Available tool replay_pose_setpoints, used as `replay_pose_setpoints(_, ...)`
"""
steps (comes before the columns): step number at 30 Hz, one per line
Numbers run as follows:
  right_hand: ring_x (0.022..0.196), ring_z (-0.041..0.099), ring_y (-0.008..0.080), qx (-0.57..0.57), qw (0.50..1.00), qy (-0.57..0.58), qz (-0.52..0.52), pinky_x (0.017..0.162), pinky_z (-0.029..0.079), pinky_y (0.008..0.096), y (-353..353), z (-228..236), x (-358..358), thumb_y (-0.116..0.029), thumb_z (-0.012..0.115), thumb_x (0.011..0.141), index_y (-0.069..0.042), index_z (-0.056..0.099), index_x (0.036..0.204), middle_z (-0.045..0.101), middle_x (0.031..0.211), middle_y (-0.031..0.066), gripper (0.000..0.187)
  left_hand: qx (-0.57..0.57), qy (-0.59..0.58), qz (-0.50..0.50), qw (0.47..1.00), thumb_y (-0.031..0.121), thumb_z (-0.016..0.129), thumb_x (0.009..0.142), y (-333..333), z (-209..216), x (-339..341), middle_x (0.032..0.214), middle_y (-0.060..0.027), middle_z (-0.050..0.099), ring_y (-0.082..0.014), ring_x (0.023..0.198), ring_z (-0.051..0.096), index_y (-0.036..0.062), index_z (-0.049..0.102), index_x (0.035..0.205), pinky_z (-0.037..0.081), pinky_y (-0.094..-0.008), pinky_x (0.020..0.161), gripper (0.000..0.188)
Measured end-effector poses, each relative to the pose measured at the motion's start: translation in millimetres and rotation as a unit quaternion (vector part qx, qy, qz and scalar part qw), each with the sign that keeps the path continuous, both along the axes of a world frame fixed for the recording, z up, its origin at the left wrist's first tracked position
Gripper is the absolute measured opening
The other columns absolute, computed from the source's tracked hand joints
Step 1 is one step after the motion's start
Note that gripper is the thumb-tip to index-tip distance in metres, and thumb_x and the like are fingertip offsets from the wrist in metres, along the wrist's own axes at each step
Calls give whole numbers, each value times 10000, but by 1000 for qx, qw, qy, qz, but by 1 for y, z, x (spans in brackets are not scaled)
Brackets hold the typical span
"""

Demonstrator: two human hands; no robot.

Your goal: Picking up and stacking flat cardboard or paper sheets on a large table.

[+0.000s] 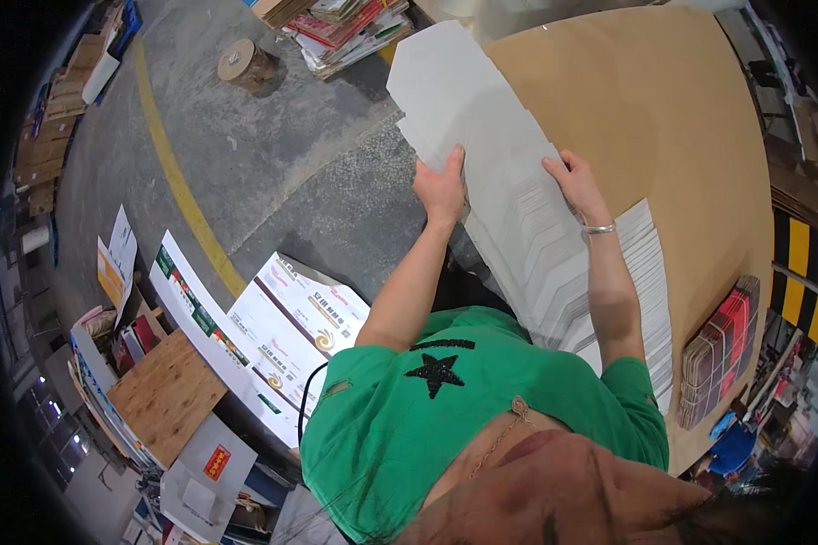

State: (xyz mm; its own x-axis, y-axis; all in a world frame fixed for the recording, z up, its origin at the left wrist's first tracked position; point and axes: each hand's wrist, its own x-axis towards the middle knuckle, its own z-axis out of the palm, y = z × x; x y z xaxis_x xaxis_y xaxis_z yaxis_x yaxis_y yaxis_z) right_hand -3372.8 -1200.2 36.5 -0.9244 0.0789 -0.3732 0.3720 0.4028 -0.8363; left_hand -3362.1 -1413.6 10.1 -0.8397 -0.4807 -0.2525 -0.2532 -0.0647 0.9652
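Observation:
A stack of light grey cardboard blanks (468,100) with angled ends stretches away from my body, its near part fanned into stepped edges. My left hand (442,189) grips the left edge, thumb on top and the other fingers mostly hidden beneath. On the opposite edge, my right hand (578,184) is closed with its thumb and fingertips against the blanks; a silver bracelet circles that wrist. More fanned grey blanks (643,282) lie on the brown tabletop (627,82), partly behind my right forearm.
A strapped bundle of red and dark pieces (720,354) sits at the table's right edge. Paper stacks (347,32) stand at the far side, and a round brown spool (245,64) is on the concrete floor. Printed white sheets (286,327) lie at my left.

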Motion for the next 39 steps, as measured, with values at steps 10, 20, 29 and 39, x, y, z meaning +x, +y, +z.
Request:
replay_pose_setpoints(10, 621, 353, 53, 25, 999, -38, 16, 553, 317, 215, 0, 5, 5, -223, 613, 820, -36, 532, 752, 427, 656, -59, 215, -26, -4, 9, 1000, 226, 684, 730, 2, 0, 2, 950, -161, 630, -249, 875, 611, -41, 519, 1024, 463, -338, 776, 431)
replay_pose_setpoints(20, 669, 401, 57, -33, 999, -7, 17, 598, 355, 215, 0, 3, 4, -220, 593, 837, -15, 562, 849, 484, 721, -44, 208, 31, 14, -9, 999, 199, 677, 750, 0, -5, 0, 1006, -129, 599, -202, 912, 577, -43, 483, 1068, 444, -311, 809, 444)
replay_pose_setpoints(29, 627, 394, 57, -4, 1000, -15, 16, 556, 342, 219, -1, 5, 5, -220, 605, 828, -14, 566, 808, 471, 681, -49, 211, -10, 13, -2, 1000, 232, 683, 743, -1, -6, 3, 950, -155, 624, -230, 866, 603, -46, 510, 1019, 459, -330, 775, 428)
replay_pose_setpoints(39, 583, 319, 64, 25, 999, -31, 16, 513, 292, 235, 7, 1, 3, -243, 615, 804, -37, 474, 671, 370, 611, -54, 283, -93, -9, -22, 995, 324, 713, 689, -6, -3, 3, 900, -209, 631, -324, 840, 623, -47, 509, 982, 476, -378, 746, 515)
